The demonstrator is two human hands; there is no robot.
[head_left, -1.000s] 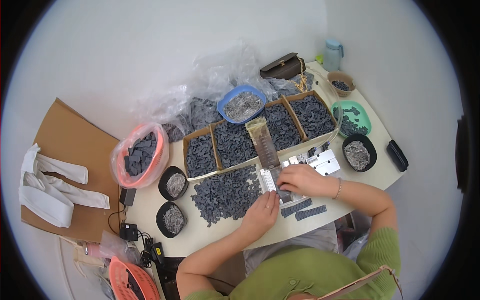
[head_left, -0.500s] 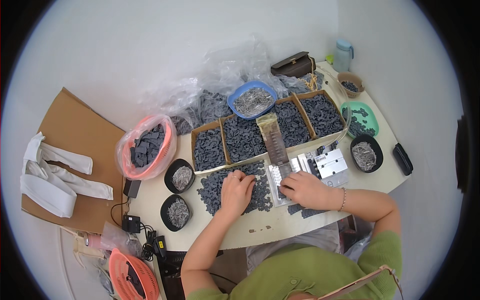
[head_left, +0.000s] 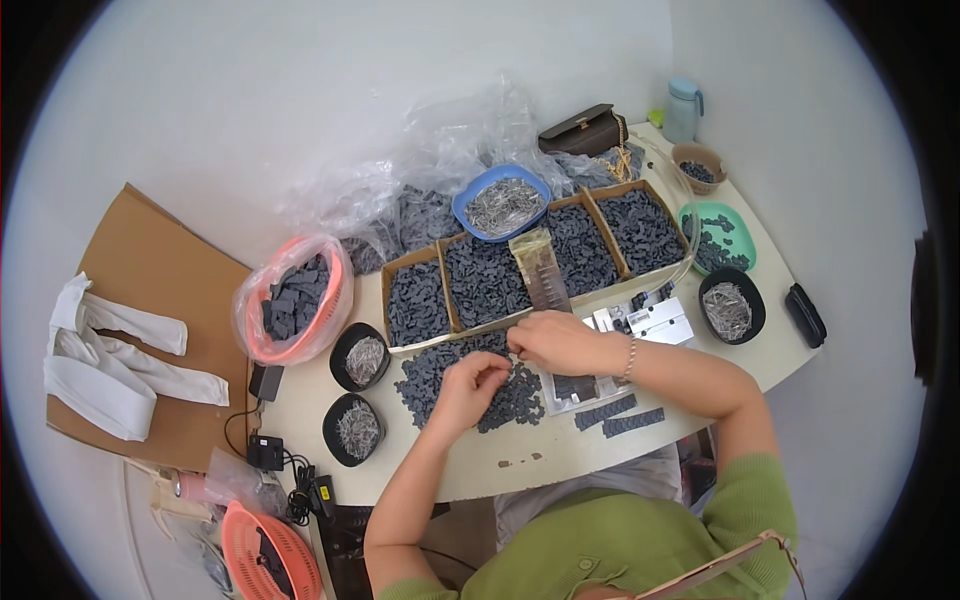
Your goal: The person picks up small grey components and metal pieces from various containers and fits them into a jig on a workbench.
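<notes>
The loose heap of small parts [head_left: 470, 380] on the cream table [head_left: 560, 460] was dark slate grey, as were the parts filling the tan cardboard trays [head_left: 420, 300]. Silvery metal pieces lay in a blue bowl [head_left: 500, 205] and glossy black bowls [head_left: 358, 430]. A mint-green bowl [head_left: 735, 235] held more grey parts, a salmon-pink basket [head_left: 290, 310] likewise. The sleeve [head_left: 750, 500] was olive green.
</notes>
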